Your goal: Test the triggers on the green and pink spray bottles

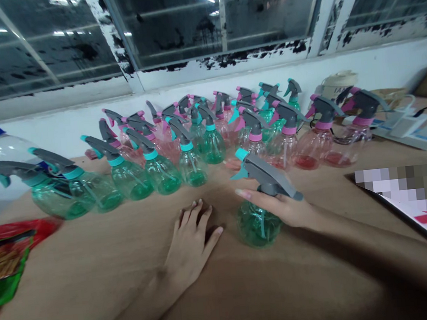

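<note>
My right hand [282, 204] is wrapped round the neck of a green spray bottle [260, 228], just under its grey trigger head with a turquoise nozzle. The bottle is upright; whether its base touches the table I cannot tell. To its left, my left hand [193, 237] lies flat on the wooden table [108, 281], fingers spread, holding nothing. Beyond both hands stand several more green spray bottles [164, 174] with turquoise collars. Pink spray bottles [312, 149] with pink collars stand to the right and behind, some partly hidden by others.
On the left lie a red and green food packet [7, 258] and a clear bottle with a blue cap [2, 142]. A tablet-like device [403, 207], its screen partly pixelated, lies at right. Behind it are white devices with cables [414, 123]. A white wall and windows [203, 20] close off the back.
</note>
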`<action>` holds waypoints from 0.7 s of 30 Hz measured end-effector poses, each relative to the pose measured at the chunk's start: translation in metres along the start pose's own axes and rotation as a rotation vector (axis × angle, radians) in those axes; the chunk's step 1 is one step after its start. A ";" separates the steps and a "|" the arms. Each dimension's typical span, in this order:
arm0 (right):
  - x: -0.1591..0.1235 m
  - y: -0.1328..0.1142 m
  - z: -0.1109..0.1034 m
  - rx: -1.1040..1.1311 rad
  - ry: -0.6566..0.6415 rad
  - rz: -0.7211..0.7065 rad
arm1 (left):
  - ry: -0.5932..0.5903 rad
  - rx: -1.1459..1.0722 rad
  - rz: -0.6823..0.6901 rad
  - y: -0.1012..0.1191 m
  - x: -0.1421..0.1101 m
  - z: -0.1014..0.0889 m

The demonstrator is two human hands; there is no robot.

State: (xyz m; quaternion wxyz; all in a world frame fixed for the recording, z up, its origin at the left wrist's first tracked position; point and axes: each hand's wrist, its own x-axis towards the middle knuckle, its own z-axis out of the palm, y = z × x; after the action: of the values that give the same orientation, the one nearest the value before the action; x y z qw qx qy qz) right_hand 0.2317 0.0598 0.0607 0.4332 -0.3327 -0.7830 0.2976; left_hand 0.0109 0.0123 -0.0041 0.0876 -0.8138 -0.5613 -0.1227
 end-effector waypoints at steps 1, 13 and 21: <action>0.000 0.000 0.000 0.003 0.004 -0.008 | 0.002 0.001 -0.001 0.000 0.000 0.000; 0.003 0.000 0.000 0.068 0.010 -0.074 | 0.010 0.004 0.003 0.000 0.000 0.001; 0.007 -0.001 -0.002 0.040 0.017 -0.047 | 0.003 -0.008 0.006 0.000 0.000 0.000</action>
State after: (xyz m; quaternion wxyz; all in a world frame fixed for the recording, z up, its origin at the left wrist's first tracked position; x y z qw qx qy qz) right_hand 0.2309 0.0646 0.0660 0.4533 -0.3076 -0.7809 0.3002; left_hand 0.0106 0.0125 -0.0036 0.0856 -0.8157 -0.5581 -0.1259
